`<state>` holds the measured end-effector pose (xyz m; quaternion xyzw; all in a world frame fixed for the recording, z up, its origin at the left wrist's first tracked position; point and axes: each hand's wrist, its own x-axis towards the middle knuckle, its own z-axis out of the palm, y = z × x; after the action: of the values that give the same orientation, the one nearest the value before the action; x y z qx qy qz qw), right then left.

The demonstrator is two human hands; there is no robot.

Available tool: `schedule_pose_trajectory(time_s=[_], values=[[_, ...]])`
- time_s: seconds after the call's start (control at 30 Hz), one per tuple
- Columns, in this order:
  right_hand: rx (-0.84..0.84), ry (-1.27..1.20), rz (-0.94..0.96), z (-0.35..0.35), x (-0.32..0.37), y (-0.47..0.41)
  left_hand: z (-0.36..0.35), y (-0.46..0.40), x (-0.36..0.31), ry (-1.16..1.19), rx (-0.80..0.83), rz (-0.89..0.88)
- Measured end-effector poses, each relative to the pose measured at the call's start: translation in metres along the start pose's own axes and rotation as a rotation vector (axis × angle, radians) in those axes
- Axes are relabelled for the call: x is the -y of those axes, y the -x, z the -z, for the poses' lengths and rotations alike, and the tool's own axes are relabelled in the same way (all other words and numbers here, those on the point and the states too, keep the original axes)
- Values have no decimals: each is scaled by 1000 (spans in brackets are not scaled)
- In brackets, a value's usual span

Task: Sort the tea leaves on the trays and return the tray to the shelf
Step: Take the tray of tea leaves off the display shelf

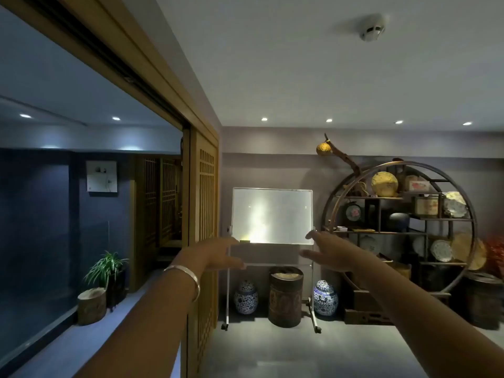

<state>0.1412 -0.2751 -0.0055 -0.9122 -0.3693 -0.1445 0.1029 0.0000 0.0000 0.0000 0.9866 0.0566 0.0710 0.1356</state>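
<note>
— What is shown of the hands?

— Both arms are stretched forward into a dim room. The left hand (218, 253) is held out with fingers extended and relaxed, nothing grasped; a silver bangle (188, 279) is worn on that wrist. The right hand (331, 252) is likewise raised with fingers loose and spread, and nothing is held in it. The two hands are kept apart, palms turned roughly toward each other.

— And what is seen beyond them?

— A whiteboard (271, 215) on a wheeled stand is framed between the hands, against the far wall, with glare caught on its surface. Beneath it a dark cylindrical canister (285, 296) is set on the floor, flanked by two blue-and-white porcelain jars, one on the left (246, 297) and one on the right (325, 298).

— Where is the shelf?

— A round display shelf (401, 227) is placed at the right, against the wall, well beyond the hands. Plates, boxes and round yellow discs are arranged in its compartments. Whether any of these is a tea tray cannot be told; no tea leaves can be made out.

— What is at the left?

— A wooden lattice sliding door (204, 200) is seen beside a large dark glass pane. A potted plant (107, 268) and a wooden stump (91, 305) are placed on the ledge below it. A smoke detector (372, 28) is fixed to the ceiling.
</note>
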Motion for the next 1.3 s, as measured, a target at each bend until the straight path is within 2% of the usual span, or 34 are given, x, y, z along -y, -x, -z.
schedule_pose_trajectory(time_s=[0.3, 0.53, 0.83, 1.3], values=[[-19, 98, -23, -22, 5, -39, -4, -59, 14, -51, -18, -88], [3, 155, -75, -42, -32, -82, -22, -123, 11, -12, 24, -157], [3, 118, -126, -70, -130, -168, -41, -271, -4, -35, 33, -158], [-53, 108, -270, -88, -319, -299, -88, -543, -59, -2, -5, -280]])
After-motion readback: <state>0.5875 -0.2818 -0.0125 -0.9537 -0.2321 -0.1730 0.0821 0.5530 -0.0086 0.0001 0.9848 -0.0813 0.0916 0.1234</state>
